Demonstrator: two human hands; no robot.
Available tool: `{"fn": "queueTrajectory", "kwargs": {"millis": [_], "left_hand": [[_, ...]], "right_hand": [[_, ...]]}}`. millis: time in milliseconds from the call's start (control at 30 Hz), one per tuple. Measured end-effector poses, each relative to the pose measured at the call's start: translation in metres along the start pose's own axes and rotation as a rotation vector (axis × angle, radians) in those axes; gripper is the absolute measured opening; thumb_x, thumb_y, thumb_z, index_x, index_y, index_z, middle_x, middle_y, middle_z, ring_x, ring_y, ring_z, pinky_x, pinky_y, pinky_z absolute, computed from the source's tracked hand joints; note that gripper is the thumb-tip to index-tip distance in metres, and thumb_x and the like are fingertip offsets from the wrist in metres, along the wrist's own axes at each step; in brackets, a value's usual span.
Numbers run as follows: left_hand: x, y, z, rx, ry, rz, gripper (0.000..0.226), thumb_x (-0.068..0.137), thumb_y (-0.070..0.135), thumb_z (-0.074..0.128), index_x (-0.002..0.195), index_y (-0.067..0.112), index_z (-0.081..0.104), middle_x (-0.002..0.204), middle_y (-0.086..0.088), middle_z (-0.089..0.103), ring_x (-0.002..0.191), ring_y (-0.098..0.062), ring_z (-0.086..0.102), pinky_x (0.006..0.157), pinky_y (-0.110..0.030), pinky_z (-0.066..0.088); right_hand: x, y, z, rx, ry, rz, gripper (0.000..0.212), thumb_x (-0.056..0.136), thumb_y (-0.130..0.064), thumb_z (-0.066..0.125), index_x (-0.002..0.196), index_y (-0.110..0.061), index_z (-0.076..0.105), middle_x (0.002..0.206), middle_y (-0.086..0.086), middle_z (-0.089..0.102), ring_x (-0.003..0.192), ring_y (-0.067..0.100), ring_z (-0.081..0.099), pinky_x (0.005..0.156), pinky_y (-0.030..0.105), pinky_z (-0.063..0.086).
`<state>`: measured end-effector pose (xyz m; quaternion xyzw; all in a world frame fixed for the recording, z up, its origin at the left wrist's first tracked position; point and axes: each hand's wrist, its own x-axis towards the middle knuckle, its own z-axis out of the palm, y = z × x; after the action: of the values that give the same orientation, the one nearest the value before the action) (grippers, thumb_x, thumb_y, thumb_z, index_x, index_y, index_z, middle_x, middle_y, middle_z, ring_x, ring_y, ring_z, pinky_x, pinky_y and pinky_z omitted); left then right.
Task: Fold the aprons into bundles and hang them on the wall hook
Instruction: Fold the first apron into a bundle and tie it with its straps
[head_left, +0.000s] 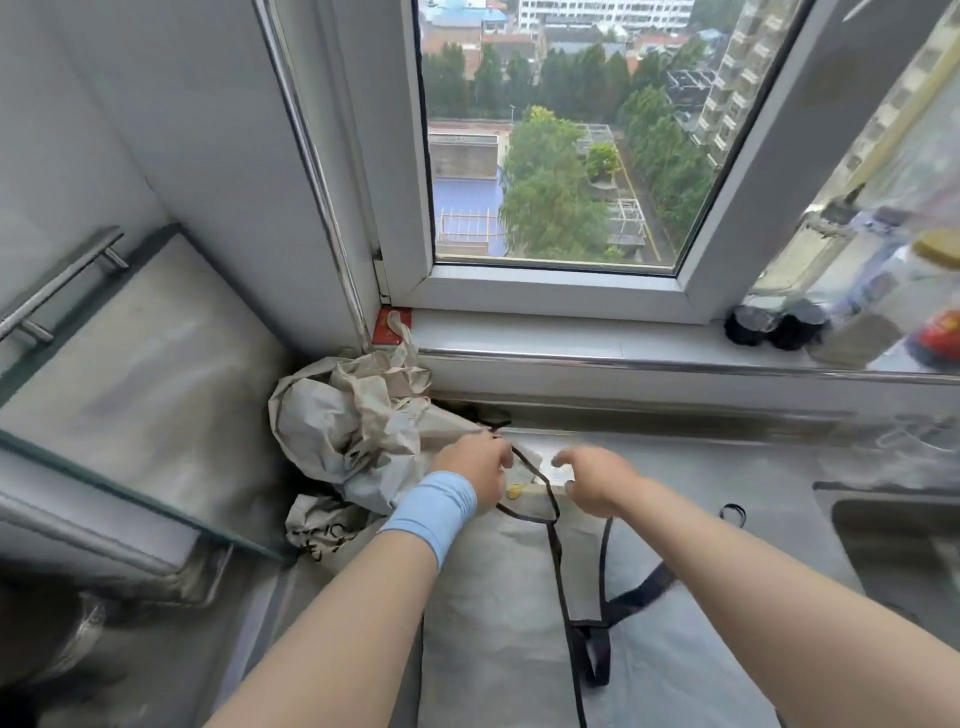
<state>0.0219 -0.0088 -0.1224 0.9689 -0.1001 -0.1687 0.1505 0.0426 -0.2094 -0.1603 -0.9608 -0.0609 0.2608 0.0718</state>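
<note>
Head view, flat grey apron (493, 597), black-trimmed edges, crumpled beige fabric (353, 421)

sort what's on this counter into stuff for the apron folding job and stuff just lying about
For the job: grey apron, gripped by left hand and right hand; likely the crumpled beige cloth pile.
Lying about: black caps on the sill; red packet; sink.

A white-framed window (550, 291) looks down on trees (550, 197) and apartment blocks (737, 67) in soft grey daylight. Two black round objects (774, 325), blurred, sit on the pale windowsill (571, 338). Below it runs a steel countertop (727, 467) with a sink (893, 530) at right. A metal bar handle (62, 283) shows at left.
</note>
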Motion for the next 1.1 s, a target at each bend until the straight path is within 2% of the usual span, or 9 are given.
{"fn": "queueTrajectory", "kwargs": {"millis": [133,233,367,467,633,800,933,1033,1100], "left_hand": [[0.011,0.022,0.047,0.031,-0.167,-0.020,0.031,0.093,0.021,0.047,0.123,0.029,0.055,0.127,0.003,0.053,0.117,-0.023,0.053,0.090,-0.033,0.044],[0.016,0.033,0.070,0.051,-0.255,-0.059,0.032,0.092,0.017,0.044,0.121,0.027,0.053,0.127,0.000,0.051,0.118,-0.023,0.051,0.092,-0.035,0.044],[0.012,0.049,0.082,0.043,-0.224,-0.105,0.025,0.089,0.010,0.042,0.109,0.021,0.052,0.120,0.000,0.053,0.103,-0.023,0.053,0.077,-0.031,0.038],[0.012,0.059,0.090,0.030,-0.112,-0.110,0.018,0.087,0.009,0.043,0.096,0.025,0.048,0.109,0.002,0.056,0.097,-0.025,0.055,0.074,-0.031,0.040],[0.023,0.074,0.111,0.029,-0.104,-0.065,0.029,0.090,0.024,0.048,0.118,0.030,0.050,0.124,0.004,0.049,0.118,-0.023,0.046,0.092,-0.038,0.044],[0.025,0.094,0.124,0.208,-0.189,-0.094,0.054,0.082,0.044,0.052,0.135,0.040,0.039,0.153,0.001,0.021,0.141,-0.024,0.015,0.111,-0.051,0.021],[0.021,0.099,0.138,0.241,-0.337,-0.213,0.092,0.070,0.078,0.046,0.148,0.051,0.005,0.161,0.005,-0.016,0.147,-0.027,-0.017,0.110,-0.067,-0.006],[0.023,0.103,0.152,0.252,-0.376,-0.181,0.109,0.064,0.082,0.052,0.146,0.051,-0.014,0.156,0.005,-0.032,0.144,-0.027,-0.029,0.108,-0.068,-0.012],[0.029,0.108,0.159,0.255,-0.349,-0.141,0.117,0.062,0.080,0.058,0.145,0.050,-0.019,0.154,0.005,-0.037,0.142,-0.026,-0.033,0.108,-0.068,-0.014]], "right_hand": [[0.010,0.042,0.027,0.008,-0.047,0.023,0.064,0.094,-0.016,0.042,0.154,-0.033,0.026,0.151,-0.004,0.044,0.133,0.023,0.047,0.093,0.034,0.047],[0.019,0.062,0.046,0.049,-0.009,-0.015,0.052,0.097,-0.028,0.047,0.148,-0.028,0.037,0.137,0.003,0.053,0.119,0.029,0.056,0.088,0.037,0.050],[0.026,0.077,0.051,0.068,-0.040,-0.071,0.014,0.093,-0.020,0.056,0.100,-0.015,0.066,0.103,0.005,0.060,0.098,0.029,0.061,0.077,0.035,0.051],[0.032,0.095,0.031,-0.024,-0.034,-0.070,0.016,0.085,-0.002,0.052,0.075,-0.013,0.058,0.082,0.006,0.058,0.087,0.033,0.063,0.061,0.030,0.043],[0.034,0.127,-0.009,-0.070,0.261,-0.006,0.033,0.085,0.010,0.047,0.113,-0.005,0.055,0.113,0.016,0.050,0.099,0.037,0.058,0.071,0.038,0.041],[0.017,0.136,0.024,-0.156,0.479,-0.128,0.048,0.081,-0.006,0.059,0.127,-0.015,0.053,0.132,0.014,0.047,0.107,0.033,0.052,0.082,0.041,0.044],[-0.009,0.133,0.077,-0.034,0.294,-0.286,0.045,0.094,-0.032,0.050,0.136,-0.019,0.049,0.148,0.013,0.040,0.136,0.033,0.041,0.098,0.047,0.041],[-0.013,0.153,0.096,-0.091,0.115,-0.231,0.062,0.102,-0.049,0.028,0.158,-0.027,0.011,0.167,0.006,-0.003,0.153,0.023,-0.003,0.119,0.051,0.013],[-0.010,0.166,0.097,-0.124,0.082,-0.197,0.065,0.102,-0.053,0.022,0.158,-0.031,-0.003,0.165,0.003,-0.016,0.152,0.019,-0.016,0.122,0.049,0.001]]}}
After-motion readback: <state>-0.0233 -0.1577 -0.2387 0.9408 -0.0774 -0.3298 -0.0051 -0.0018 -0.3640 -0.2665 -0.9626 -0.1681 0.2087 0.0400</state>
